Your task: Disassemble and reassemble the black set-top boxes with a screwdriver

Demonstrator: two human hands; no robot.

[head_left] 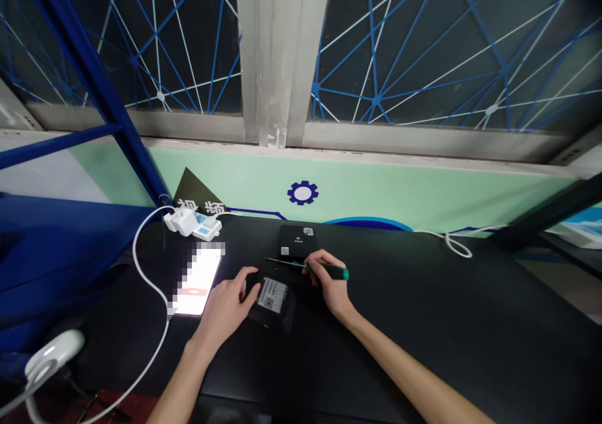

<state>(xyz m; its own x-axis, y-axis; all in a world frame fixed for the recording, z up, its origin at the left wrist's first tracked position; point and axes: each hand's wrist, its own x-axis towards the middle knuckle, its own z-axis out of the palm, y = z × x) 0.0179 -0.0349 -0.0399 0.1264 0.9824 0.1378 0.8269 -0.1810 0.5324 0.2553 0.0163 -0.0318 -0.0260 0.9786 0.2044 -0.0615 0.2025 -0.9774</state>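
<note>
Gripping green-and-black-handled metal screwdriver (335, 271) in closed right hand (332, 286); touching black, white-labelled box (287, 313) at eight o'clock from there with half-open left hand (226, 302); could skid, scratching casing, through light bracing.

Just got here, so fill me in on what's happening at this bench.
A person works at a black table with both hands. The right hand holds a screwdriver with a green-and-black handle, its shaft pointing left. The left hand is at the near black box, which has a white label. A second black box lies behind it, and a lit screen lies to the left.
</note>
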